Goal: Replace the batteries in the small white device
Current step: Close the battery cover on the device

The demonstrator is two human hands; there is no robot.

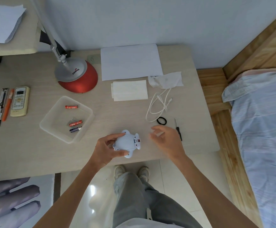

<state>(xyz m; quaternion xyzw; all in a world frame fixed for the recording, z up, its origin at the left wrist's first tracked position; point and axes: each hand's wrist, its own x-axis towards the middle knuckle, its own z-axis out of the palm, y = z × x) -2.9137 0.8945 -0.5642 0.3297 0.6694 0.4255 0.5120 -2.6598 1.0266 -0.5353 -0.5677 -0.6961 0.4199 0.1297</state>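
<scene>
The small white device (128, 143), rounded with stubby feet, lies underside up near the table's front edge. My left hand (106, 148) grips its left end between thumb and fingers. To the right of the device, my right hand (164, 139) hovers with loosely spread fingers and holds nothing. A small black screwdriver (178, 130) lies just right of that hand. A clear plastic tray (51, 127) to the left holds two red batteries (71, 106) (75, 123) and a dark blue battery (75, 129).
A red and silver desk lamp (78, 76) stands at the back left. White paper (130, 62), folded tissue (130, 90), a white cable (158, 106) and a black hair tie (161, 120) lie behind my hands. A remote control (20, 101) lies far left. A bed (262, 129) borders the right.
</scene>
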